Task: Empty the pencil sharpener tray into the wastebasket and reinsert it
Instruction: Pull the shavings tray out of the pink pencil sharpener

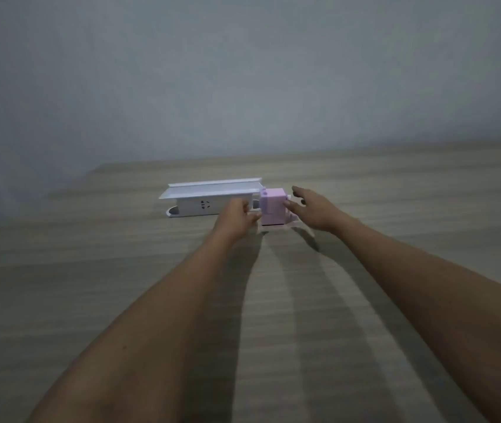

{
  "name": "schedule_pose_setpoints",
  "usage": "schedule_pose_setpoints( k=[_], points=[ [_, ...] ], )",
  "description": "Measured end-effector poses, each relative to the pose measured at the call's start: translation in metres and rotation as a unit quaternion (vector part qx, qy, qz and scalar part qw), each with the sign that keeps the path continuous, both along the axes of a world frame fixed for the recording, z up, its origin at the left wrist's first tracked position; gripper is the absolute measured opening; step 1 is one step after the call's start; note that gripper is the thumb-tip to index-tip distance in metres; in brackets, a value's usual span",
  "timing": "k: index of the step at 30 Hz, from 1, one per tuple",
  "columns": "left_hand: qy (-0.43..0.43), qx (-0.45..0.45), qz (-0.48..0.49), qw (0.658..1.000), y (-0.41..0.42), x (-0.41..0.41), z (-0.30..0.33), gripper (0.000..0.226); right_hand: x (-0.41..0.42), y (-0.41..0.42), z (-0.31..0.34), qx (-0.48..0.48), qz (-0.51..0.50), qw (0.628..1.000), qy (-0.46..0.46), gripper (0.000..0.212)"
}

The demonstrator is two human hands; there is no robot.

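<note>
A pale wood-grain table [90, 300] runs back to a plain grey wall [243, 71]; toward the far side, left of centre, lies a long white plastic power strip box [209, 198] with a flat lid and a socket on its near face; just right of it, touching or nearly so, stands the small pink cube-shaped plastic pencil sharpener [272, 209], upright on the table, whose tray cannot be made out separately in the dim, soft picture; the left hand [235, 218] reaches in from below, its fingers [254, 216] curled against the sharpener's left side, though whether they actually grip it cannot be told; the right hand [313, 209] comes from the right with fingers [298, 190] spread and released, the thumb tip touching or just beside the sharpener's right face.
</note>
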State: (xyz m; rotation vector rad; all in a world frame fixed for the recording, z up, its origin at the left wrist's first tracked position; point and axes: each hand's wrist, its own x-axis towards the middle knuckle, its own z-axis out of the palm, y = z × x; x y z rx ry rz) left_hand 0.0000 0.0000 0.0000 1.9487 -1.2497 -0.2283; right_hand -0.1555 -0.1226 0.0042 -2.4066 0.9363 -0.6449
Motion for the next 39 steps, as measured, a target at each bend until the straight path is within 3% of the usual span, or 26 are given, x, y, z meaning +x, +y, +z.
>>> schedule_pose_setpoints(
  k=[6, 17, 31, 39],
  points=[
    [0.104, -0.039, -0.020, 0.994, -0.030, -0.003, -0.021, 0.040, 0.016, -0.009, -0.018, 0.002, 0.025, 0.998, -0.054, 0.042],
    [0.093, -0.082, 0.009, 0.992, -0.006, -0.007, -0.012, 0.033, 0.001, 0.005, -0.014, 0.031, 0.031, 0.991, -0.126, 0.046],
    [0.094, -0.105, -0.002, 0.990, 0.111, -0.049, 0.022, 0.033, -0.061, 0.112, 0.028, 0.078, 0.109, 0.977, -0.164, 0.045],
    [0.100, -0.112, 0.002, 0.989, 0.169, -0.089, 0.016, 0.032, -0.102, 0.166, 0.019, 0.088, 0.116, 0.975, -0.168, 0.047]
  ],
)
